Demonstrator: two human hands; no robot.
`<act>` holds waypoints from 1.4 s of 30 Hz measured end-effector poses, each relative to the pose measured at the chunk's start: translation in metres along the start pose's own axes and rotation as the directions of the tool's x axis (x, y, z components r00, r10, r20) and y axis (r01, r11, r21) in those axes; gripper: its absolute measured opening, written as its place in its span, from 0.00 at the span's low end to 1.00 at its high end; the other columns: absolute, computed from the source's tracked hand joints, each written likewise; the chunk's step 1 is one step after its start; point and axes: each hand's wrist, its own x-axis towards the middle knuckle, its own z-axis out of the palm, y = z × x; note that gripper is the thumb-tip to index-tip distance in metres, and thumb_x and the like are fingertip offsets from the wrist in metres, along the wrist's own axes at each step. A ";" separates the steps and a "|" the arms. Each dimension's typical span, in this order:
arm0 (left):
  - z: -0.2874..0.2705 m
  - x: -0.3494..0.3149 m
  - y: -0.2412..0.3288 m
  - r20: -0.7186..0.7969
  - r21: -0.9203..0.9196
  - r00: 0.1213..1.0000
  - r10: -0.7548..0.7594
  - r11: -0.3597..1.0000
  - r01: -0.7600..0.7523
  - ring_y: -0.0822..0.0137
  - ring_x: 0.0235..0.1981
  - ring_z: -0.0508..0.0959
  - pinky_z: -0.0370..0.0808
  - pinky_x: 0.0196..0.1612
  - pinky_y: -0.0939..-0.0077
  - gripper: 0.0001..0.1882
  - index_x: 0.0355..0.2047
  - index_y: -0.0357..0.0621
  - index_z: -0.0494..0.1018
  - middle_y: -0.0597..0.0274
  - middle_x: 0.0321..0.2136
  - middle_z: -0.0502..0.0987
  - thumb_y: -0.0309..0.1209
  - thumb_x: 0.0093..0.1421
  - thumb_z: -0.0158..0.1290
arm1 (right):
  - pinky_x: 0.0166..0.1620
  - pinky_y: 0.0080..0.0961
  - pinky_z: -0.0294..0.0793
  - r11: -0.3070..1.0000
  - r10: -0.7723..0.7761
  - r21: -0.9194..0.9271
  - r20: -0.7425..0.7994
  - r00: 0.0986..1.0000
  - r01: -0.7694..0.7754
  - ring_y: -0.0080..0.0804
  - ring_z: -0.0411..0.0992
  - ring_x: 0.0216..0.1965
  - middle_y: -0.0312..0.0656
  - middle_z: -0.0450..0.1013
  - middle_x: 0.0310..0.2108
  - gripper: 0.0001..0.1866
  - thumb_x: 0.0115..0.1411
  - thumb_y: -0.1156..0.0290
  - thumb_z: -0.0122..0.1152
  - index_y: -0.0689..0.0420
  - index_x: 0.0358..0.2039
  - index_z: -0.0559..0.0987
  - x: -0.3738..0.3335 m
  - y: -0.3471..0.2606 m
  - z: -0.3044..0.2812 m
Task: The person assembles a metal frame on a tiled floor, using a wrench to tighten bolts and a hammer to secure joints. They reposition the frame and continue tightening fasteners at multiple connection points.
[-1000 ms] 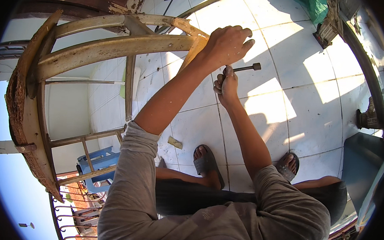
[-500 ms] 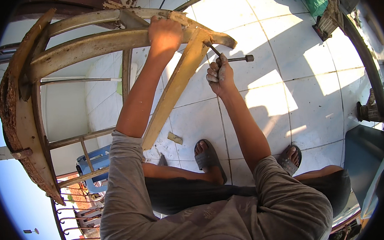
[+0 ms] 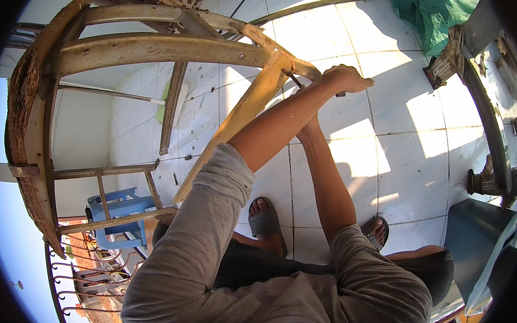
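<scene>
A worn wooden frame (image 3: 159,49) with curved rails lies tipped on its side, and its yellowish leg (image 3: 237,122) slants down toward me. At the leg's upper joint sits the dark rod of a T-handle socket wrench (image 3: 295,80). My right hand (image 3: 310,124) is closed on the wrench, mostly hidden behind my left forearm. My left hand (image 3: 347,78) is past the joint, above the wrench's socket end (image 3: 340,94). Its fingers look curled with the thumb out, and whatever they may hold is hidden.
White floor tiles (image 3: 399,163) lie below, with my sandalled feet near the frame. A blue plastic chair (image 3: 118,215) stands at left, beside a metal railing (image 3: 59,280). At right are a dark bin (image 3: 476,237) and another wooden piece (image 3: 489,109); green sheeting (image 3: 435,19) lies at the back.
My left hand has let go of the frame's upper rail and swung right, crossing over my right hand. My right hand stays at the wrench. The view has shifted slightly.
</scene>
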 end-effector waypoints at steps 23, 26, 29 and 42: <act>0.092 -0.093 -0.105 -0.746 -0.529 0.621 -0.241 -0.353 -0.772 0.64 0.14 0.59 0.62 0.31 0.64 0.29 0.16 0.46 0.66 0.67 0.10 0.60 0.53 0.67 0.37 | 0.42 0.43 0.76 -0.610 0.262 -0.712 0.233 0.936 0.348 0.47 0.78 0.35 0.45 0.79 0.31 0.14 0.65 0.62 0.52 0.56 0.33 0.82 0.065 -0.103 -0.003; 0.042 -0.116 -0.053 -0.727 -0.623 0.595 -0.342 0.694 -0.361 0.59 0.16 0.66 0.70 0.32 0.60 0.27 0.25 0.39 0.73 0.62 0.15 0.68 0.49 0.68 0.42 | 0.40 0.42 0.76 -0.598 0.243 -0.703 0.298 0.923 0.385 0.49 0.78 0.34 0.48 0.79 0.29 0.11 0.61 0.64 0.54 0.58 0.30 0.81 0.062 -0.112 -0.005; 0.045 -0.095 -0.063 -0.818 -0.145 0.565 -0.109 0.989 -0.019 0.53 0.23 0.75 0.76 0.37 0.58 0.26 0.31 0.34 0.75 0.57 0.18 0.73 0.48 0.68 0.43 | 0.37 0.42 0.76 -0.384 0.194 -0.783 0.450 0.872 0.490 0.53 0.77 0.32 0.54 0.77 0.26 0.09 0.55 0.68 0.58 0.61 0.26 0.78 0.050 -0.110 0.004; 0.067 -0.094 -0.098 -0.636 -0.179 0.735 -0.237 0.971 0.158 0.45 0.22 0.78 0.73 0.31 0.53 0.34 0.19 0.37 0.77 0.47 0.16 0.76 0.51 0.70 0.39 | 0.47 0.45 0.76 -0.666 0.355 -0.676 0.085 0.931 0.316 0.48 0.78 0.43 0.49 0.80 0.37 0.15 0.63 0.61 0.49 0.55 0.37 0.82 0.054 -0.103 0.017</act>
